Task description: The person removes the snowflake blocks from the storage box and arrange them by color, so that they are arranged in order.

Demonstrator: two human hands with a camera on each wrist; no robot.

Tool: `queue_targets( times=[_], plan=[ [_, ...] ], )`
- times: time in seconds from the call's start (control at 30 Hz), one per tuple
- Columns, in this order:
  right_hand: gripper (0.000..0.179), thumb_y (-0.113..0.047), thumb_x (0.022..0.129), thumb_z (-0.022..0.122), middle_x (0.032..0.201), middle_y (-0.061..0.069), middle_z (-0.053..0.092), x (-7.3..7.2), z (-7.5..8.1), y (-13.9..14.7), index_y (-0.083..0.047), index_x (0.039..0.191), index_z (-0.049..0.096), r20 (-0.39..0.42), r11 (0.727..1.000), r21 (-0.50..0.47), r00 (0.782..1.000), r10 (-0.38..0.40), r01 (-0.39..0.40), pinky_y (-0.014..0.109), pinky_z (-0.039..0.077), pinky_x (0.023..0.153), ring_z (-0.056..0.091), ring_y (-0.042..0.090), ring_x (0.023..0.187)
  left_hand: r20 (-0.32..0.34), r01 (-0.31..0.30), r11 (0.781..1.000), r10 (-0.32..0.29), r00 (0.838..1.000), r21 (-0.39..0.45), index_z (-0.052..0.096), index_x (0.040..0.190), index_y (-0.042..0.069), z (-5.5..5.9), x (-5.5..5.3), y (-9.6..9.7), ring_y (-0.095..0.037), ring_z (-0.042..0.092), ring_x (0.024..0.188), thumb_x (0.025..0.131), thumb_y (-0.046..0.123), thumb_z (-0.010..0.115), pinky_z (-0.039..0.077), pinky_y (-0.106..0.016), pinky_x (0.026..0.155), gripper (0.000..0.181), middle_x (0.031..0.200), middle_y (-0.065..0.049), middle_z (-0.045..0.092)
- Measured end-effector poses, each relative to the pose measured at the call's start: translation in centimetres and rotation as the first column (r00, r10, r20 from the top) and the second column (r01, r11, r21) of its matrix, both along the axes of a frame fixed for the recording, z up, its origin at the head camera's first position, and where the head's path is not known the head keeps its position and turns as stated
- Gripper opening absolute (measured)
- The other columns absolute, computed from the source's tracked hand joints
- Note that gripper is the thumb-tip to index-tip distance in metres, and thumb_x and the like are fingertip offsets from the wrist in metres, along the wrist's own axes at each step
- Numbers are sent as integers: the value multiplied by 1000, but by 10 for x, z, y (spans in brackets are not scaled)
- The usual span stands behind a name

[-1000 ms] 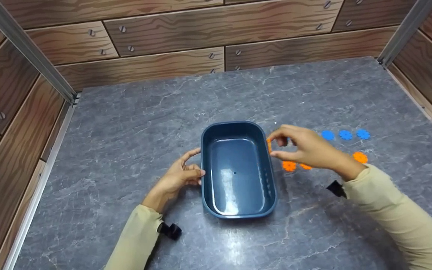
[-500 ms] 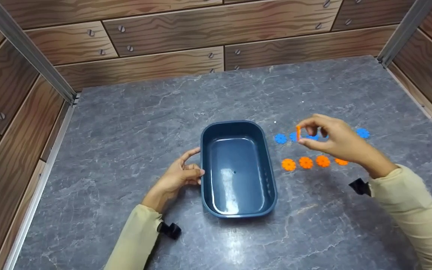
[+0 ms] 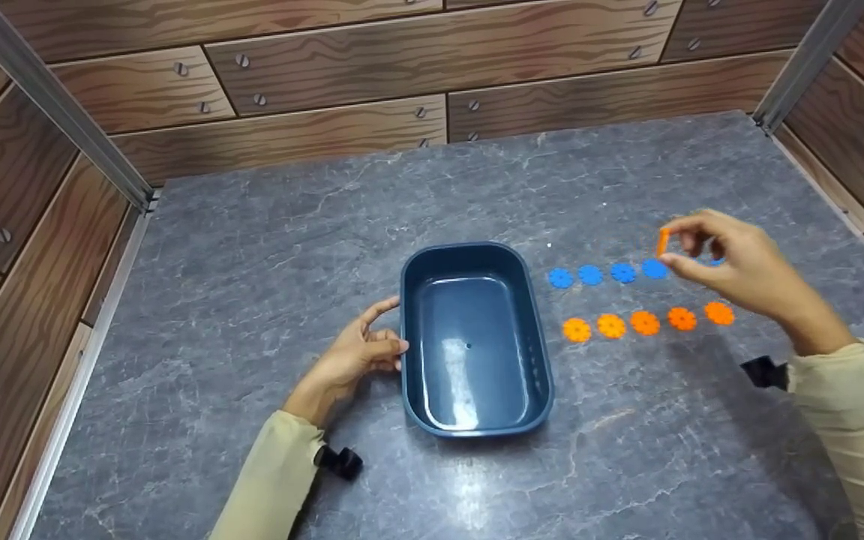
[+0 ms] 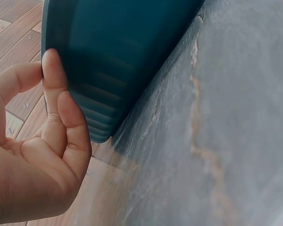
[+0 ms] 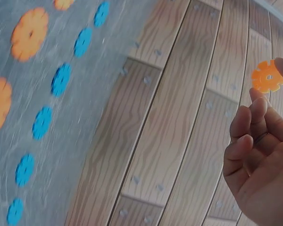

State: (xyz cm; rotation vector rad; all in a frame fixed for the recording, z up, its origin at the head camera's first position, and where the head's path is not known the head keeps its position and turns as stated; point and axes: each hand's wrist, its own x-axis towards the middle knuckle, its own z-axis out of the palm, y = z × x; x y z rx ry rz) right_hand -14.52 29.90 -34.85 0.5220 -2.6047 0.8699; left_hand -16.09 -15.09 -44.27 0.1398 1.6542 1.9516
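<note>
My left hand [image 3: 357,352] grips the left wall of a dark blue plastic bin [image 3: 469,431], thumb at the rim. In the left wrist view, curled fingers [image 4: 75,125] lie against the bin's ribbed outer side [image 4: 118,70]. My right hand [image 3: 739,259] is raised over the table, right of the bin. Between thumb and index finger it pinches an orange notched disc [image 3: 663,244], seen edge-on from the head. The right wrist view shows this flower-shaped disc [image 5: 262,77] with a small hole in its middle; the other fingers are loosely curled.
Right of the bin, a row of several blue notched discs [image 3: 589,274] lies on the grey marbled table [image 3: 289,240]. Nearer me runs a row of several orange discs [image 3: 645,322]. Wood-patterned walls [image 3: 327,71] enclose the table at the back and sides.
My right hand has moved right and away from the bin's right rim with the orange disc, uncovering both rows of discs. The left hand and bin have stayed put.
</note>
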Motion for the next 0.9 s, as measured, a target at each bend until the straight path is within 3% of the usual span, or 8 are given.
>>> queue_targets(
  times=[0.23,0.43,0.53,0.73,0.9],
  plan=[
    [25,-5,81,74,82,-15,49,5,-4,28,-1,105,66,23,996,1,995,-95,95,10,34,62,43,-2,70,-12,4,1000,-4,1000,1,22,151,8,0,0,0,-9,59,55,85,-6,59,53,-23,61,77,66,5,61],
    [27,-13,84,73,80,-18,48,11,-11,51,0,107,66,85,978,4,974,-210,210,7,34,62,43,-4,70,-15,9,1000,-9,1000,-5,22,151,9,0,0,-1,-10,59,55,85,-5,60,52,-24,62,77,67,5,61],
    [30,-18,86,72,80,-16,48,14,-16,62,1,109,65,135,967,28,958,-255,253,8,34,59,43,-6,70,-18,12,1000,-12,1000,-9,22,152,9,0,1,-2,-10,59,55,85,-4,59,52,-24,62,77,67,5,61],
    [35,-25,90,68,80,-8,48,20,-27,81,3,110,63,188,959,103,941,-281,266,17,32,51,41,-9,68,-12,6,1000,-6,1000,0,23,152,10,1,1,-1,-9,59,56,85,-6,58,52,-23,61,77,68,5,61],
    [41,-32,91,65,81,3,51,23,-35,92,4,110,62,228,930,216,911,-344,297,22,32,49,39,-5,63,-8,10,1000,-10,1000,10,22,152,9,0,0,0,-9,59,56,86,-6,58,53,-23,62,77,68,4,61]
  ],
)
